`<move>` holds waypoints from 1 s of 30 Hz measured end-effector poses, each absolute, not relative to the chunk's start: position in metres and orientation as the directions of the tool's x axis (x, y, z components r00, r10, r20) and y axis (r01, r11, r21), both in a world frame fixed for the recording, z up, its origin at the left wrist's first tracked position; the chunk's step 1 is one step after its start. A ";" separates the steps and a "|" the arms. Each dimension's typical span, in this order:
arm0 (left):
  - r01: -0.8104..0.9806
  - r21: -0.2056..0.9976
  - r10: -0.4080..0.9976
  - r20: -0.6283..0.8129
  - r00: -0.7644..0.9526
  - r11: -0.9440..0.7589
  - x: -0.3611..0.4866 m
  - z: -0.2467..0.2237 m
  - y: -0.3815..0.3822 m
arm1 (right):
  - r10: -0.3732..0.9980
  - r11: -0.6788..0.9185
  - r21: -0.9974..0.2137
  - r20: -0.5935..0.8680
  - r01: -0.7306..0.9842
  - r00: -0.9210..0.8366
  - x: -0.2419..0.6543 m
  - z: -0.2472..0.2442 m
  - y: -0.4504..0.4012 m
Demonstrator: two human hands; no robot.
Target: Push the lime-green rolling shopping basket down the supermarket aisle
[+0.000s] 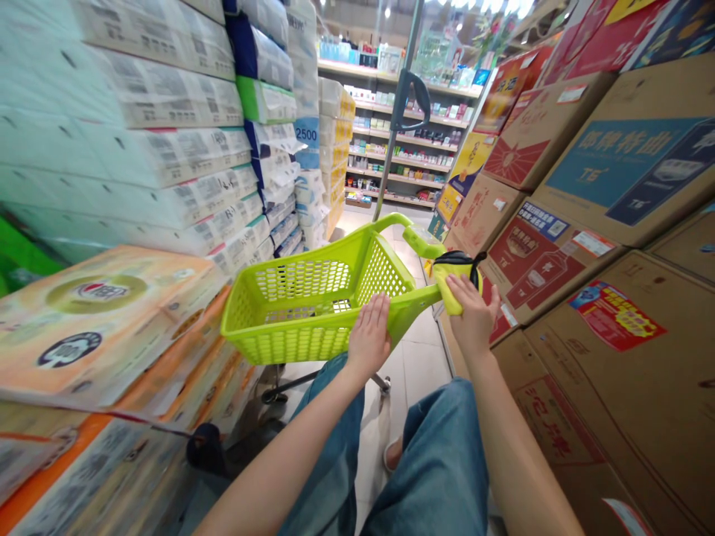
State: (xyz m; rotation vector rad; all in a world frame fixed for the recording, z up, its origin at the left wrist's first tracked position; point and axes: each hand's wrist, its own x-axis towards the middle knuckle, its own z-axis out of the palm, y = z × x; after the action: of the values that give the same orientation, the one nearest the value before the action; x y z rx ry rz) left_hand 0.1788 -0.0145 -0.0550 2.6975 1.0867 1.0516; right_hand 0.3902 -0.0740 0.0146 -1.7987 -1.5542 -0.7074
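Observation:
A lime-green plastic shopping cart with perforated basket walls stands in front of me, turned sideways in the aisle. Nothing shows inside its basket. My left hand lies on the near side rim, fingers straight and flat against the green plastic; its thumb is hidden. At the handle end, my right hand is over a yellow pouch with black trim, pressing it against the cart frame. Its thumb sticks out to the right. The handlebar curves up beyond the pouch.
Tall stacks of wrapped paper packs line the left, with an orange carton nearer me. Brown cardboard cartons form a wall close on the right. Ahead are a glass door's handle and stocked shelves. Pale floor tiles run between.

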 end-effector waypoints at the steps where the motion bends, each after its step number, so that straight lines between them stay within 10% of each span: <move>1: 0.597 0.284 0.631 0.576 0.520 -0.750 0.179 -0.055 -0.015 | 0.630 -0.117 -0.147 0.754 0.982 0.188 0.394 0.016 -0.072; 15: 0.590 0.281 0.627 0.566 0.535 -0.757 0.176 -0.053 -0.013 | 0.723 0.084 0.016 0.687 0.996 -0.072 0.314 -0.024 -0.073; 23: 0.598 0.291 0.638 0.567 0.520 -0.747 0.179 -0.053 -0.015 | 0.592 -0.198 -0.161 0.766 0.967 0.249 0.391 0.007 -0.069; 30: 0.591 0.292 0.636 0.557 0.534 -0.752 0.177 -0.052 -0.015 | 0.719 -0.048 -0.103 0.687 0.994 0.105 0.303 -0.014 -0.063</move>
State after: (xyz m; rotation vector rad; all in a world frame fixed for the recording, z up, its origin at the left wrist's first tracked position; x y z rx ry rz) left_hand 0.1771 -0.0149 -0.0520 2.6909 1.0783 1.0213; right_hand 0.3029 -0.0628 -0.0135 -1.8240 -1.6683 -0.6297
